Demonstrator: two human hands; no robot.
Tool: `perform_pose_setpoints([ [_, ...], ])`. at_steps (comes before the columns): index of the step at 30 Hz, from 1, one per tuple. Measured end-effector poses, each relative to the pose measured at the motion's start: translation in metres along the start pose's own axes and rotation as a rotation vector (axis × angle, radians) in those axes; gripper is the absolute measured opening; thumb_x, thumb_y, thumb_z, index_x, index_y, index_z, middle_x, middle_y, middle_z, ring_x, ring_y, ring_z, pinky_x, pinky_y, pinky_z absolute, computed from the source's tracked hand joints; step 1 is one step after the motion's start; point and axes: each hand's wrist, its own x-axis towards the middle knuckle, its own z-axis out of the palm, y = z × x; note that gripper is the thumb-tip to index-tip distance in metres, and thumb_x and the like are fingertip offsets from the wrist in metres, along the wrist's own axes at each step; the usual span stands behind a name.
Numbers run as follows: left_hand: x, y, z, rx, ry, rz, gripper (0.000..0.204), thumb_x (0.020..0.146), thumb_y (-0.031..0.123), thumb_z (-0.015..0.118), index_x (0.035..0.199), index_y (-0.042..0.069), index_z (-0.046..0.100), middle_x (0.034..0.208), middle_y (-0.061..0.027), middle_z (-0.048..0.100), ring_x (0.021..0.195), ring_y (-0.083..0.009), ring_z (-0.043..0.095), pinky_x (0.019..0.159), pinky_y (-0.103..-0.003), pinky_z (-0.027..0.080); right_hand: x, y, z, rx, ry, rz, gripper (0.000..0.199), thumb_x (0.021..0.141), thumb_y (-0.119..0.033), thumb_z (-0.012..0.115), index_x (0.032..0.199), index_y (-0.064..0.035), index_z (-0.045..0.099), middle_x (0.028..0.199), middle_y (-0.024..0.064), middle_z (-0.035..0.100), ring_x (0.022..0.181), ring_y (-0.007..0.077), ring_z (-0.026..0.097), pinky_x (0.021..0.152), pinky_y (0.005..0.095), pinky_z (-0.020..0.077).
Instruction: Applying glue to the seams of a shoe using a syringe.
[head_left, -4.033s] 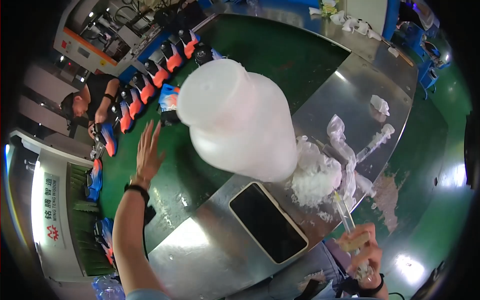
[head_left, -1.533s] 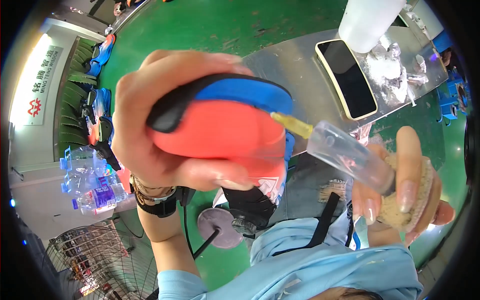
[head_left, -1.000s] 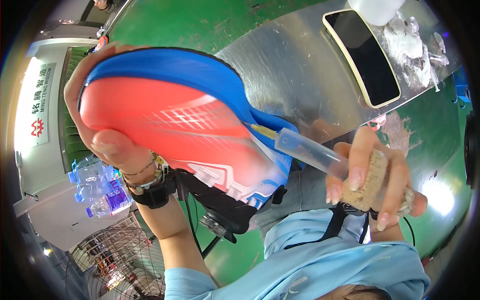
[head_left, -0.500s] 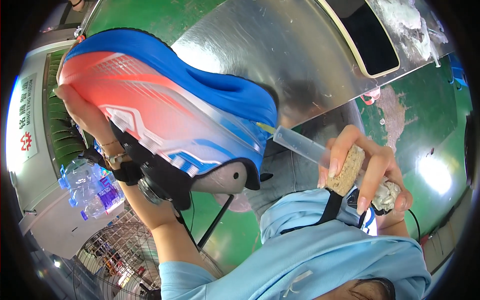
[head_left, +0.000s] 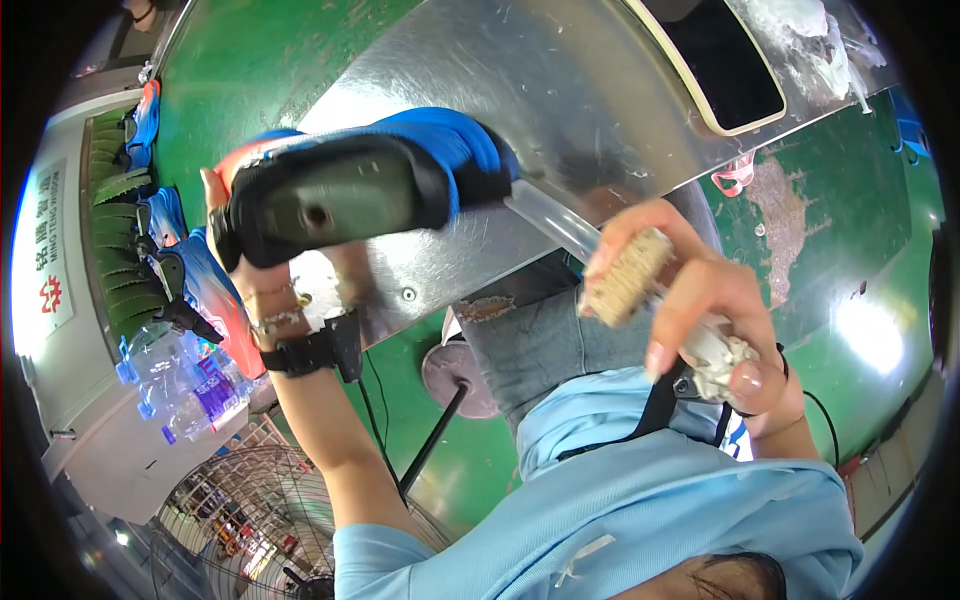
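A blue, coral and white sports shoe (head_left: 345,190) is tilted so that its black collar and grey-green insole face me. My left hand (head_left: 262,280) is closed around its far-left side, mostly hidden behind it. In my right hand (head_left: 700,290) is a clear plastic tube (head_left: 555,222), slanting up to the left like a syringe. Its tip meets the shoe's edge in the picture; whether they touch, I cannot tell. The same hand also grips a rough tan block (head_left: 630,280) and a crumpled whitish wad (head_left: 718,365).
A phone in a cream case (head_left: 715,65) lies on the metal tabletop (head_left: 560,90), beside crumpled white plastic (head_left: 800,30). At the left, more shoes (head_left: 205,290) stand along a green rack (head_left: 120,210). Clear bottles (head_left: 185,385) and a wire-caged fan (head_left: 245,510) are below.
My left hand has turned the shoe from its side view to show its opening, lowering its sole side. My right hand has moved slightly up and left with the tube, block and wad.
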Motion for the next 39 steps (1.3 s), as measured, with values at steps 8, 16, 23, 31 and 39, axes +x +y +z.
perform_pose_setpoints([
  [8, -0.092, 0.022, -0.056, 0.132, 0.163, -0.321, 0.028, 0.094, 0.027, 0.051, 0.100, 0.002, 0.060, 0.090, -0.0027, 0.063, 0.078, -0.0088, 0.061, 0.065, -0.023, 0.050, 0.017, 0.009, 0.002, -0.048, -0.013, 0.000, 0.060, 0.077, -0.069, 0.049, 0.078, -0.0096, 0.058, 0.114, 0.0226, 0.043, 0.092, 0.0275, 0.054, 0.086, 0.0394, 0.0420],
  [16, -0.225, 0.013, -0.055, -0.297, -0.178, -0.638, 0.047, 0.094, 0.034, 0.047, 0.127, 0.001, 0.043, 0.126, -0.0115, 0.051, 0.111, -0.0243, 0.054, 0.093, -0.040, 0.045, 0.013, 0.002, 0.013, -0.024, -0.018, 0.159, 0.060, 0.076, -0.070, 0.047, 0.077, -0.0109, 0.055, 0.116, 0.0238, 0.041, 0.094, 0.0312, 0.053, 0.088, 0.0440, 0.0393],
  [23, -0.231, 0.009, -0.008, -0.473, -0.179, -0.683, 0.055, 0.071, 0.022, 0.075, 0.109, -0.007, 0.047, 0.103, -0.0163, 0.061, 0.091, -0.0220, 0.063, 0.081, -0.034, 0.051, -0.007, -0.010, 0.025, 0.025, 0.003, 0.226, 0.055, 0.078, -0.066, 0.046, 0.074, -0.0110, 0.054, 0.116, 0.0228, 0.040, 0.095, 0.0329, 0.051, 0.088, 0.0456, 0.0376],
  [31, -0.237, -0.003, 0.011, -0.615, -0.243, -0.654, 0.063, 0.070, 0.025, 0.075, 0.115, -0.008, 0.045, 0.105, -0.0166, 0.061, 0.093, -0.0225, 0.063, 0.082, -0.034, 0.051, -0.026, -0.018, 0.030, 0.114, 0.007, 0.210, 0.053, 0.079, -0.065, 0.046, 0.074, -0.0124, 0.055, 0.113, 0.0200, 0.038, 0.094, 0.0327, 0.048, 0.085, 0.0462, 0.0387],
  [39, -0.228, -0.011, 0.075, -1.004, -0.455, -0.729, 0.078, 0.070, 0.029, 0.076, 0.130, -0.002, 0.036, 0.124, -0.0152, 0.051, 0.111, -0.0244, 0.054, 0.090, -0.037, 0.046, -0.048, -0.050, 0.023, 0.150, -0.041, 0.139, 0.029, 0.079, -0.044, 0.064, 0.068, -0.0173, 0.060, 0.113, 0.0151, 0.036, 0.096, 0.0345, 0.050, 0.084, 0.0445, 0.0432],
])
